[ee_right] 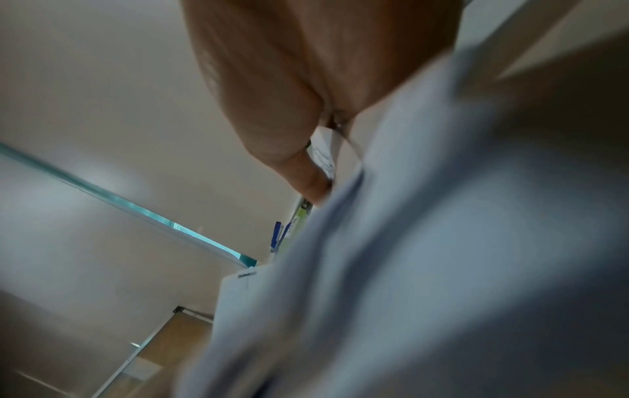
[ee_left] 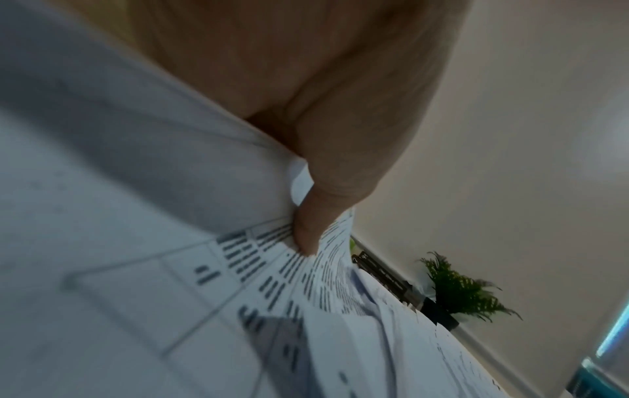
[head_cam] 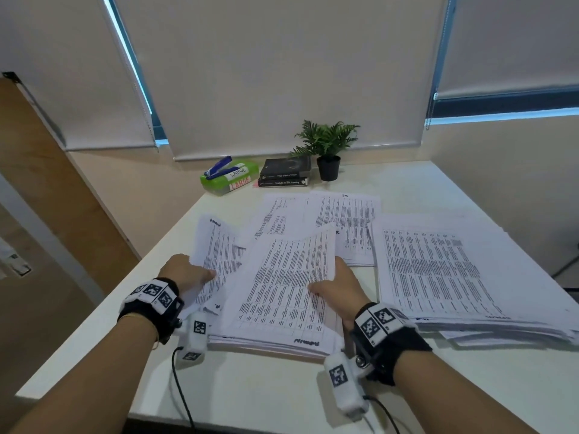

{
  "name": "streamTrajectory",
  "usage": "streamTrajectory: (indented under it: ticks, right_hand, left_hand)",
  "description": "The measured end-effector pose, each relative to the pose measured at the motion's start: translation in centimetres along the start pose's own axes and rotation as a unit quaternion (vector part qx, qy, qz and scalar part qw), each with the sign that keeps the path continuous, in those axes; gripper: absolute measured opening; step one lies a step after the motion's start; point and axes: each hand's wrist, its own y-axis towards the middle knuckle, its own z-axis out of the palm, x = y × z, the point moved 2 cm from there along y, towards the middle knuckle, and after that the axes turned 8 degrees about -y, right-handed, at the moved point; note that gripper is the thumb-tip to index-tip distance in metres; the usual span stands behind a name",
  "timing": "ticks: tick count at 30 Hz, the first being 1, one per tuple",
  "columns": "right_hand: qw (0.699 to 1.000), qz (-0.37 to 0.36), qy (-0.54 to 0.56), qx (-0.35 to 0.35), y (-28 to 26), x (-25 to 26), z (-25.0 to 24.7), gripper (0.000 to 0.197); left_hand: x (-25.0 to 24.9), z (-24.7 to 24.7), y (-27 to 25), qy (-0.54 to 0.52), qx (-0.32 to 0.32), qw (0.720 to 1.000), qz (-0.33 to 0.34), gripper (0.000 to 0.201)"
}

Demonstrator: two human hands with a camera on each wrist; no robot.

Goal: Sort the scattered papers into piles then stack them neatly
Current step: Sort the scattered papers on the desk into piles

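- We pinch a lifted white printed paper sheet in the left hand, thumb on top, fingers clamped on its edge to keep it apart for sorting.
- We grip the top white tabulated sheet with the right hand, fingers curled under its right edge.
- Beneath both hands lies the near paper pile on the white tabletop.
- Right of the right hand rests a thicker sorted paper pile; beyond the fingers, loose printed sheets remain unsorted, so we judge the task part done.
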Motion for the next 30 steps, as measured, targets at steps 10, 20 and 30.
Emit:
streamTrajectory:
  ticks: [10,20,30]
  right_hand:
    - [0.998,-0.029,0.017,0.044,-4.3,1.9,-1.8,0.082]
    - [0.993,0.017,-0.049,-0.105,-4.8,2.8,-16.3,0.091]
    - [0.933,0.111,-0.312,-0.141,-4.3,-1.7,-23.4,0.040]
  left_hand:
    - [5.1,-2.7,-2.4,-0.155,-0.098,0.983,-0.004,0.035]
    - [4.2,-4.8,-4.1,-0.201,-0.176,0.962,0.054,0.031]
    - [-7.2,-10.0,-8.3,-0.246,-0.238,0.891,0.299,0.032]
